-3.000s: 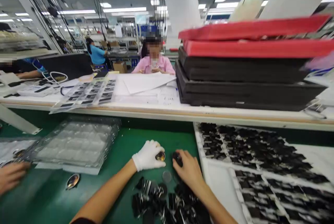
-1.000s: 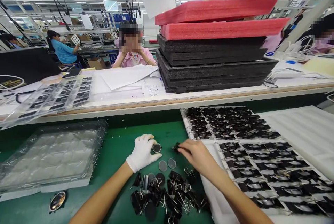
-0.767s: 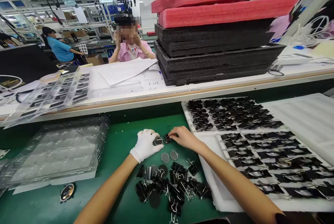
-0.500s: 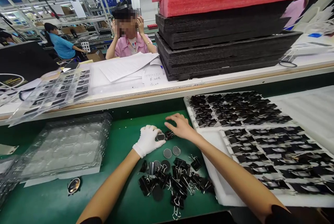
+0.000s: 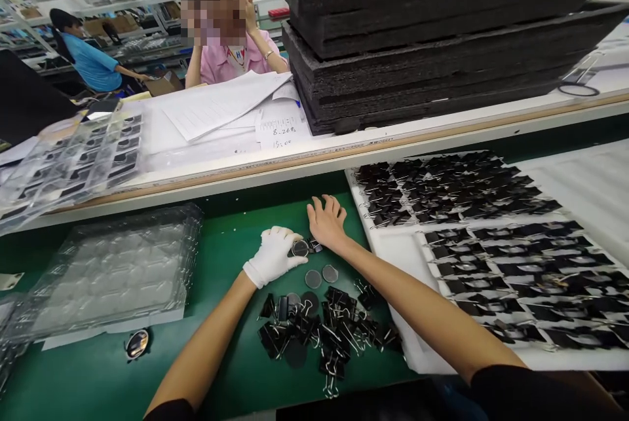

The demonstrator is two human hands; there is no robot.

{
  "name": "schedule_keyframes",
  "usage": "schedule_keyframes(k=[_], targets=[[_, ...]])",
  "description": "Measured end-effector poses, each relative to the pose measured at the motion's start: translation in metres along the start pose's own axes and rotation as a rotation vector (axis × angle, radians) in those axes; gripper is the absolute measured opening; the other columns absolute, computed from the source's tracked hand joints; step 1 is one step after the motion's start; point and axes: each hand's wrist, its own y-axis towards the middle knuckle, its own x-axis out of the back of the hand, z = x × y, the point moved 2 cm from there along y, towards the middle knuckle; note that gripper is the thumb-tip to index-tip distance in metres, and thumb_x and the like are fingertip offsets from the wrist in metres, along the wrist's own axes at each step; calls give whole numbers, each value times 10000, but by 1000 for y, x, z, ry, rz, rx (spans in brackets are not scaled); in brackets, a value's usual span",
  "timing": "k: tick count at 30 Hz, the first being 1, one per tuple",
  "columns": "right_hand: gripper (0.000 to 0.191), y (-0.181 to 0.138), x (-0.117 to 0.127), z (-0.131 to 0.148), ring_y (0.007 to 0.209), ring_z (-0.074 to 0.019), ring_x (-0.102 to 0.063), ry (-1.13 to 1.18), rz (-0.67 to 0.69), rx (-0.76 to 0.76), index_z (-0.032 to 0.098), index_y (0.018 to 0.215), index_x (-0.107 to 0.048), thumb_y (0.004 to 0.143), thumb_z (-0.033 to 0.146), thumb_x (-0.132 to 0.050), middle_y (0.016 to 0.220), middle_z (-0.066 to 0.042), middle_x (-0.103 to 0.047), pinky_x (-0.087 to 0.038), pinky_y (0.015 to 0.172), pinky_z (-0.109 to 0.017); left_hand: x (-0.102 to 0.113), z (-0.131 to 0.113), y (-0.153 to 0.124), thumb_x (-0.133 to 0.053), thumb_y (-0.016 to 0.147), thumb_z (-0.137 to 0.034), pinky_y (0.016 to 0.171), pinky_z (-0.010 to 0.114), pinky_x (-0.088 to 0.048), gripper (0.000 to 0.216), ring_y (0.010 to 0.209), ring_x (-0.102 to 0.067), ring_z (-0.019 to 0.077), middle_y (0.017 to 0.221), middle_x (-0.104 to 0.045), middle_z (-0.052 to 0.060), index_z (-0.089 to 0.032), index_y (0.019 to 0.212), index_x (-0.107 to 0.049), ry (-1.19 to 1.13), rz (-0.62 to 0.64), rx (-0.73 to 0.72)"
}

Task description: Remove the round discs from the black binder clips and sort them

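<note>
My left hand (image 5: 273, 256), in a white glove, is closed round a small round dark disc (image 5: 299, 249) on the green mat. A black binder clip (image 5: 315, 245) sits against the disc's right edge. My bare right hand (image 5: 326, 221) lies open just beyond it, fingers spread and pointing away, holding nothing. Two grey discs (image 5: 320, 275) lie on the mat just below my hands. A heap of loose black binder clips (image 5: 322, 329) lies nearer to me.
White foam sheets (image 5: 393, 254) with rows of clipped parts lie to the right. A stack of clear blister trays (image 5: 115, 270) sits left, a shiny oval part (image 5: 136, 344) before it. Black foam slabs (image 5: 432, 35) stand on the raised shelf, where a person in pink (image 5: 230, 54) sits opposite.
My right hand let go of the binder clip at the disc, opened, and moved forward past it. My left hand kept its hold on the disc. The camera tilted down.
</note>
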Motion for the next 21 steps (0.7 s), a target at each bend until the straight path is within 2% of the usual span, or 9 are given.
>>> schedule_keyframes(k=[9, 21], targets=[[532, 2, -4, -9, 1471, -325, -258, -23, -64, 10, 179, 1459, -513, 1088, 417, -217, 1540, -192, -408, -252, 1154, -586, 3, 0, 18, -710, 849, -619, 956, 445, -384, 542, 1121, -571, 292, 1176, -687, 70, -243, 1236, -656, 23, 112, -53], [515, 2, -4, -8, 1455, -315, -259, 2, -77, -23, 192, 1423, -543, 1092, 418, -220, 1517, -190, -414, -242, 1155, -559, 4, -17, 20, -729, 828, -556, 951, 471, -372, 430, 1099, -563, 315, 1127, -684, 88, -233, 1109, -687, 36, 39, 43]])
